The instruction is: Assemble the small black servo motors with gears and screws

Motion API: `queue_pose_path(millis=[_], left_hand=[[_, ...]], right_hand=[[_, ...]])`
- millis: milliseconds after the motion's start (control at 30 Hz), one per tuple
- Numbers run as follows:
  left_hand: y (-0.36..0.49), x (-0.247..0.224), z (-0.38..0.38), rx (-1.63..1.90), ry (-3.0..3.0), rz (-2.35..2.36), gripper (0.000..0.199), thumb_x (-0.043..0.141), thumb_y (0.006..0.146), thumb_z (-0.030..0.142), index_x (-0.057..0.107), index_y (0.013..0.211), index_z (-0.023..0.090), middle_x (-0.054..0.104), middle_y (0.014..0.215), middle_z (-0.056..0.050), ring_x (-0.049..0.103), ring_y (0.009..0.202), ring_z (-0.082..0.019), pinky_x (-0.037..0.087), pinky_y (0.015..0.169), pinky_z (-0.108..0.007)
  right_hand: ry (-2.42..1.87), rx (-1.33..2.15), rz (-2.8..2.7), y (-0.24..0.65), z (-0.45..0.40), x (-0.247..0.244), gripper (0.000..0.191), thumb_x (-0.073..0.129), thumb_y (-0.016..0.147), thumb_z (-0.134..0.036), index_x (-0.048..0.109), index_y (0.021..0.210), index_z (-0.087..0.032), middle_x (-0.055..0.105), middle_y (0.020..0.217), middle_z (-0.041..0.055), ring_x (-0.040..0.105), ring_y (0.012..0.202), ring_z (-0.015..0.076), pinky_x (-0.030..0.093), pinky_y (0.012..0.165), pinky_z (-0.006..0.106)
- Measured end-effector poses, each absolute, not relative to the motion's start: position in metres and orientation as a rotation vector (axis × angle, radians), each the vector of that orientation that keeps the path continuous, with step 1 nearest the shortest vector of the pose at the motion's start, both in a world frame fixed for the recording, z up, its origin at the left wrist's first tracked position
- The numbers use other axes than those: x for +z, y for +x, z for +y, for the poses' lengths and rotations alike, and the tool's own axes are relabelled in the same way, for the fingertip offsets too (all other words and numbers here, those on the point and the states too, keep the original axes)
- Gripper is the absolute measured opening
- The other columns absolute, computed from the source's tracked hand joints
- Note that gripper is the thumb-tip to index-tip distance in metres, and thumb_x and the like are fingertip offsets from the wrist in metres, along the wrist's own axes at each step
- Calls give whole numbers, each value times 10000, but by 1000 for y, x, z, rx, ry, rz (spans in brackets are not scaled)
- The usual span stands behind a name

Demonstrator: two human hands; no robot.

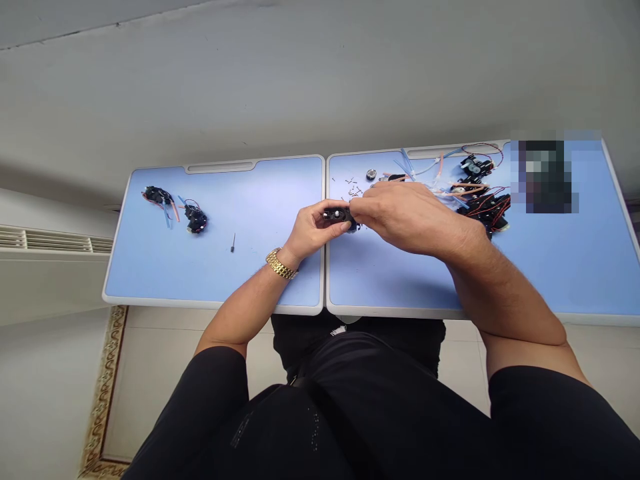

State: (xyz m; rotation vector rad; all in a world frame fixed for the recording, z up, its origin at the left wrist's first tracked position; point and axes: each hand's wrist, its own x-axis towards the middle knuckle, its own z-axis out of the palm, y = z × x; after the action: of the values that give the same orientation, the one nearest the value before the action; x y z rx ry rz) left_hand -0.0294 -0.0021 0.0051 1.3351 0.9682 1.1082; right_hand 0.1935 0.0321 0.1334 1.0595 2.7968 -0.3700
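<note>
My left hand [311, 231], with a gold watch [281, 264] on its wrist, is closed around a small black plastic assembly [336, 214] with white round parts on its face. The thumb lies along the near side and the fingers along the far side. My right hand [395, 212] is pinched at the right end of that assembly. Its knuckles hide what its fingertips hold. Just beyond the hands lie several tiny screws [354, 189] and a round metal part [371, 175]. Another dark piece [397, 178] is partly hidden behind my right hand.
Two blue tabletops with pale rims meet at a seam. Black assemblies with red and black wires [493, 212] and blue and orange strips [411, 167] lie at right. Two wired assemblies [196, 219] and a thin-shafted tool [233, 243] lie at left. A wall [280, 80] stands behind.
</note>
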Motion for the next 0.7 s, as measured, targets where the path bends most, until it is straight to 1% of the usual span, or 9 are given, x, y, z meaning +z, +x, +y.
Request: queue_pose_path(millis=[100, 233, 300, 400, 600, 700], left_hand=[[-30, 6, -2, 1108, 1347, 974, 506, 977, 839, 508, 808, 1185, 181, 839, 1070, -91, 819, 918, -191, 714, 879, -348], [-30, 7, -2, 1106, 1360, 976, 517, 974, 839, 513, 808, 1200, 182, 840, 1086, -94, 818, 910, -188, 715, 860, -339], [-29, 6, -3, 1103, 1355, 970, 522, 976, 836, 511, 807, 1203, 182, 841, 1095, -96, 818, 917, -192, 715, 858, -340], [-29, 6, -3, 1106, 1344, 960, 523, 979, 834, 504, 805, 1207, 180, 841, 1097, -97, 818, 924, -195, 715, 861, -342], [-30, 6, -2, 1111, 1351, 979, 496, 977, 839, 489, 810, 1190, 181, 842, 1065, -87, 814, 897, -181, 713, 854, -329], [-29, 6, -2, 1105, 1343, 976, 494, 981, 832, 489, 809, 1183, 187, 845, 1081, -92, 831, 946, -201, 715, 899, -350]], right_hand=[[1073, -395, 2799, 194, 31, 134, 361, 395, 1143, -261, 752, 1187, -233, 770, 1004, 113, 628, 855, 237, 243, 677, 364], [1139, -401, 2749, 191, 29, 134, 371, 411, 1170, -380, 741, 1215, -217, 778, 1017, 122, 636, 833, 238, 235, 677, 354], [1153, -377, 2714, 189, 29, 134, 399, 400, 1180, -412, 748, 1205, -218, 779, 1009, 126, 643, 832, 243, 223, 680, 356], [1147, -349, 2682, 187, 30, 133, 413, 382, 1185, -397, 755, 1174, -219, 776, 987, 125, 641, 823, 241, 218, 685, 359], [1098, -322, 2801, 193, 32, 131, 340, 394, 1158, -282, 727, 1129, -220, 764, 982, 117, 626, 843, 235, 226, 677, 363], [1132, -324, 2825, 198, 33, 133, 317, 411, 1142, -264, 723, 1110, -219, 770, 1007, 126, 631, 889, 254, 232, 683, 369]])
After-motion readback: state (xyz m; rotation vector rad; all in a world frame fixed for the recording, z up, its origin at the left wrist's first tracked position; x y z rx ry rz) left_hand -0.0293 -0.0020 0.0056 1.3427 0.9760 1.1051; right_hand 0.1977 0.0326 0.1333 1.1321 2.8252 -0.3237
